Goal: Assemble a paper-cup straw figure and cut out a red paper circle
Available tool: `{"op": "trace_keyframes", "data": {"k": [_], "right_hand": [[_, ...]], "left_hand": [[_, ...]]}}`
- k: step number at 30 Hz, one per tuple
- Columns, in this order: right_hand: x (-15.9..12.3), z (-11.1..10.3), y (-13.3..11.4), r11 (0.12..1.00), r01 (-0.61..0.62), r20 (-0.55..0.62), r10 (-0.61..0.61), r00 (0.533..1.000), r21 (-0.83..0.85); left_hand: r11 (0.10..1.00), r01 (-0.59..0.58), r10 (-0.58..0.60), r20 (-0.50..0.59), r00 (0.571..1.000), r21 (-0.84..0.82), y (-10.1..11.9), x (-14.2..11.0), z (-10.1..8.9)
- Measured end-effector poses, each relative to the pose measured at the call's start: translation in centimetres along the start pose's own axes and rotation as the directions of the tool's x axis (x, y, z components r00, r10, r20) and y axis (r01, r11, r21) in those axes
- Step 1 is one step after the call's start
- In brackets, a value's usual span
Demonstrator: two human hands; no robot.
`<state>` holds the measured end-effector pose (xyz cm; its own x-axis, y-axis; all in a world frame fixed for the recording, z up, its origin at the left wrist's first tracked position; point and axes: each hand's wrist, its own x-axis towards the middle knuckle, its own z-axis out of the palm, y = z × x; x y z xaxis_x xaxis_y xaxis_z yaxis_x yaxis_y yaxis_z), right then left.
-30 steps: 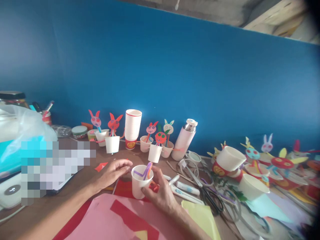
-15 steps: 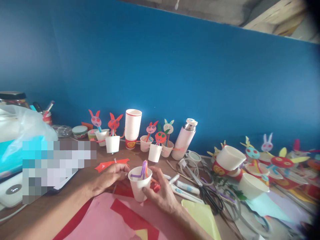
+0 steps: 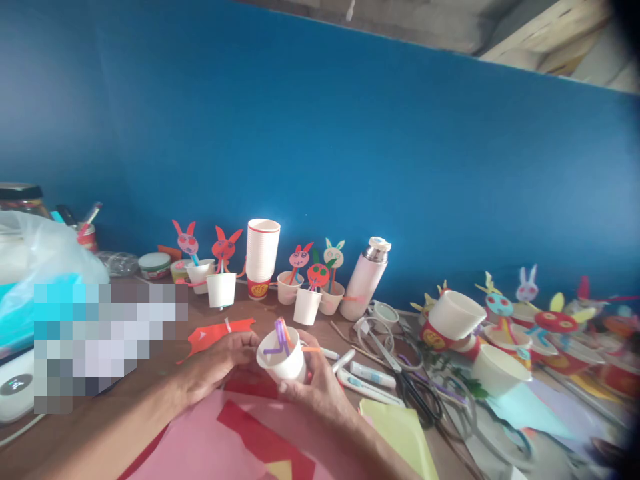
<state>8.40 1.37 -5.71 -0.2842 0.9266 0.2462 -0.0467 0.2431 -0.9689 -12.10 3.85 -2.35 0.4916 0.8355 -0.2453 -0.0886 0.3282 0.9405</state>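
Note:
A white paper cup is tilted with its mouth toward me, above red and pink paper. Purple and orange pipe cleaners stand bent inside it, and an orange end sticks out past its right side. My right hand is wrapped round the cup's right side, with the thumb across the front. At the cup's left wall, my left hand has its fingers curled against it; its fingertips are partly hidden. Just behind my left hand lies a cut piece of orange-red paper.
Paper-cup rabbits stand along the blue wall, beside a stack of cups and a thermos. To the right lie scissors, glue sticks or markers and yellow paper. More cup figures crowd the far right.
The cup has tipped so that its mouth faces me more, and an orange pipe-cleaner end now shows outside its right side. My hands stay around the cup. The view has shifted slightly.

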Motion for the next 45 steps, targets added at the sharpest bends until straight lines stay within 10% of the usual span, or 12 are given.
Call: {"op": "trace_keyframes", "data": {"k": [25, 45], "right_hand": [[0.1, 0.0, -1.3, 0.989, -0.036, 0.072, 0.026, 0.997, 0.143], [-0.4, 0.6, -2.4, 0.999, -0.01, 0.09, 0.007, 0.996, 0.032]], "left_hand": [[0.989, 0.055, -0.053, 0.015, 0.998, -0.138, 0.1, -0.4, 0.1], [0.938, -0.265, 0.315, -0.233, 0.92, 0.225, 2.3, -1.0, 2.2]]}}
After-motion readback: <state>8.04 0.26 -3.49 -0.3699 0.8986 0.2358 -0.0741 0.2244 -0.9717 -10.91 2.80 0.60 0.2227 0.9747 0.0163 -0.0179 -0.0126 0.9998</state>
